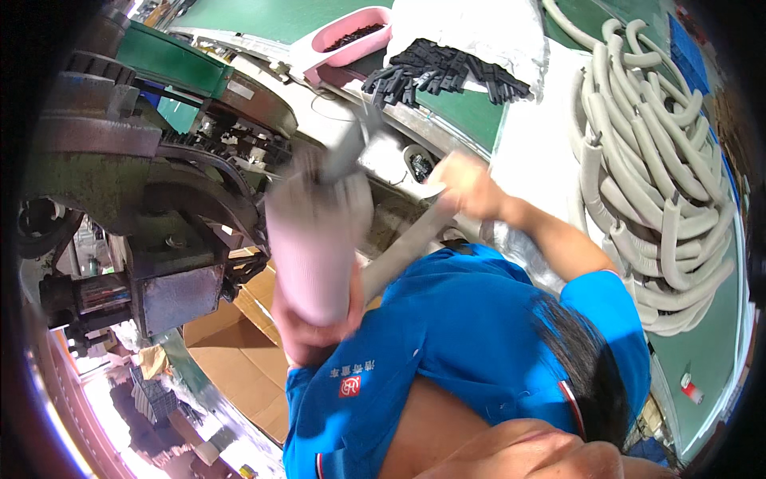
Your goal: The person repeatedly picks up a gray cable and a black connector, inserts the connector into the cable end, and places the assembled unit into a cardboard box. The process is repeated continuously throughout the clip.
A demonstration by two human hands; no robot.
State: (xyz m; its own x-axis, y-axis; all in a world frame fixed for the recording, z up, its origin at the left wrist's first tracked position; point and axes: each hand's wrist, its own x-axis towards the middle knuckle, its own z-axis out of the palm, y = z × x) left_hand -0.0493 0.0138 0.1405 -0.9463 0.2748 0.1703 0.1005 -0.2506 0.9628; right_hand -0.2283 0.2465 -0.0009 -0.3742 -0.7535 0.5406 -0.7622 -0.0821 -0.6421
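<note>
Hands | left hand (315, 331) grips blurry pale pink tube (315, 247) | right hand (471, 188) grips long grey tube (407, 247) | fingers blurred, partly hidden

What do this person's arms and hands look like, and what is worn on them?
The left hand and right hand are bare, ungloved, though blurred. The right forearm is uncovered up to a short blue sleeve; no watch or ring shows.

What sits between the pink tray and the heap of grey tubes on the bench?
In the head view, a pile of short black pieces on a white sheet lies between the pink tray and the grey tubes.
</note>
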